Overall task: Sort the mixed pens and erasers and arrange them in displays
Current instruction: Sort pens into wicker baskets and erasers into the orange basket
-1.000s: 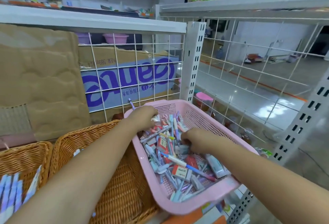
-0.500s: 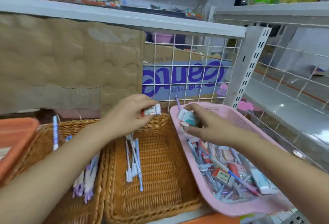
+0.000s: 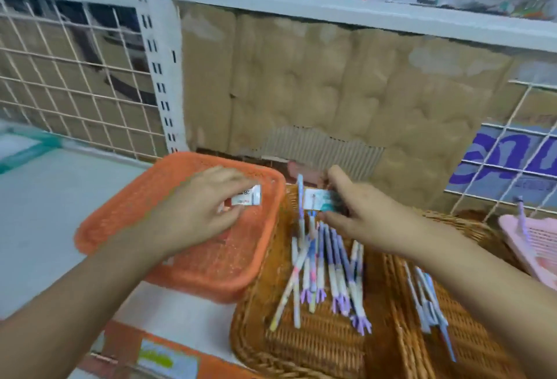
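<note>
My left hand point(image 3: 196, 212) hovers over the orange plastic basket point(image 3: 126, 215) and pinches a small white eraser point(image 3: 248, 196). My right hand point(image 3: 364, 219) grips a white-and-teal eraser point(image 3: 318, 200) above the far end of a wicker basket point(image 3: 301, 345). That wicker basket holds several purple-and-white pens point(image 3: 325, 270). A second wicker basket point(image 3: 470, 348) to the right holds a few blue pens point(image 3: 428, 300). The corner of the pink basket point(image 3: 530, 237) shows at the right edge, with one purple pen point(image 3: 523, 222) leaning on its rim.
All baskets sit on a white shelf point(image 3: 33, 215) with an orange front strip. Brown cardboard point(image 3: 316, 92) lines the back. A white slotted upright point(image 3: 159, 77) and wire grids point(image 3: 75, 86) stand at the back left. Another shelf runs overhead.
The view has swung left, away from the pink basket. Both hands have carried their erasers left: the left one from the wicker baskets to the orange basket, the right one out of the pink basket.
</note>
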